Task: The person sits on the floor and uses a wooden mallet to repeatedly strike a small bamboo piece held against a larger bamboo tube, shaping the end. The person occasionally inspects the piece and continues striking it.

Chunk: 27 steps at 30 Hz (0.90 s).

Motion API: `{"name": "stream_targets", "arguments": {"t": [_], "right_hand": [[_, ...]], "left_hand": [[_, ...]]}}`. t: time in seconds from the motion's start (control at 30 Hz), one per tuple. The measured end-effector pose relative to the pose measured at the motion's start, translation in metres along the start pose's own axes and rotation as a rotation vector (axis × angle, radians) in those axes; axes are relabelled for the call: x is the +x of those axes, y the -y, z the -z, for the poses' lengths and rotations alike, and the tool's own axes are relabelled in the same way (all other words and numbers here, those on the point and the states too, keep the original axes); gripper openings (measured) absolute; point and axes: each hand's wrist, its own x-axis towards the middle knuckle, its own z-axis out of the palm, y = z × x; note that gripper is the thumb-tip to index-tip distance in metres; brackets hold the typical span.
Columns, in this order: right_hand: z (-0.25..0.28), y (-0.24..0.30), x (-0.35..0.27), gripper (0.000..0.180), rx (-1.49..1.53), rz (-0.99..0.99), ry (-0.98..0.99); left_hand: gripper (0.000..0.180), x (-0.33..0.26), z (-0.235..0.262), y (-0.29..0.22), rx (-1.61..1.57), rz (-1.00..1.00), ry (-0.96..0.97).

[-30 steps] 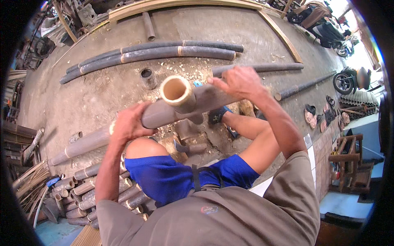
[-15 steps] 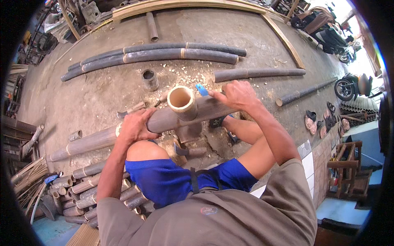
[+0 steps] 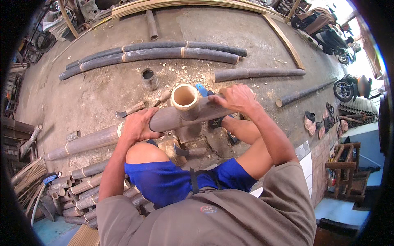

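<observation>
A long dark bamboo pole slants across in front of me, over my bent knee. A short bamboo tube with a pale rim is fitted crosswise to it, its open end facing up. To the tube's left, my left hand is wrapped over the pole, thumb toward the tube. Right of the tube, my right hand grips the pole near its right end from above. Behind the pole, between tube and right hand, a blue object is partly hidden.
Beyond the pole lie a curved-blade knife, a dark can and scattered wood chips. Another blade with a wooden handle is below the pole. Long bamboo poles lie farther off; cut bamboo pieces are piled at left.
The short tube has turned slightly, its open end shifting a little to the right. My right hand has moved slightly left and down. Both hands still hold the pole.
</observation>
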Motion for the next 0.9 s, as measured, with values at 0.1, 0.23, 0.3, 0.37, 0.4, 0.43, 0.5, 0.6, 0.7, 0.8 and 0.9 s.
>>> {"name": "stream_targets", "arguments": {"t": [0.1, 0.23, 0.3, 0.37, 0.4, 0.43, 0.5, 0.6, 0.7, 0.8, 0.9], "right_hand": [[-0.001, 0.015, 0.004, 0.09, -0.012, -0.004, 0.039], [0.007, 0.021, 0.004, 0.089, -0.038, -0.026, 0.05], [0.029, 0.029, 0.0, 0.089, -0.087, -0.032, 0.058], [0.066, 0.045, 0.004, 0.089, -0.121, 0.006, 0.072], [0.09, 0.057, -0.002, 0.087, -0.116, -0.029, 0.065], [0.084, 0.052, -0.005, 0.089, -0.121, -0.022, 0.028], [0.074, 0.043, -0.003, 0.092, -0.124, 0.014, -0.088], [-0.01, 0.003, 0.01, 0.087, -0.08, -0.038, -0.033], [-0.022, 0.009, 0.006, 0.084, 0.001, -0.026, -0.001], [-0.022, 0.014, 0.011, 0.086, 0.019, -0.016, -0.026], [-0.014, 0.023, 0.003, 0.087, 0.016, -0.011, -0.02]], "left_hand": [[0.088, -0.008, -0.01, 0.0, 0.021, 0.006, -0.049], [0.088, -0.005, -0.006, -0.006, 0.016, -0.036, -0.087], [0.089, -0.009, 0.014, -0.012, -0.001, -0.02, -0.039], [0.084, -0.026, 0.048, -0.016, -0.034, 0.018, -0.105], [0.082, -0.026, 0.054, -0.015, -0.058, 0.027, -0.141], [0.082, -0.023, 0.048, -0.015, -0.069, -0.003, -0.141], [0.081, -0.021, 0.052, -0.016, -0.055, -0.054, -0.168], [0.086, 0.011, -0.014, -0.005, -0.01, -0.052, -0.053], [0.09, 0.007, -0.014, -0.005, 0.027, 0.012, 0.047], [0.089, 0.009, -0.01, -0.007, 0.023, 0.0, 0.009], [0.087, -0.003, -0.007, -0.01, 0.028, -0.041, -0.042]]}}
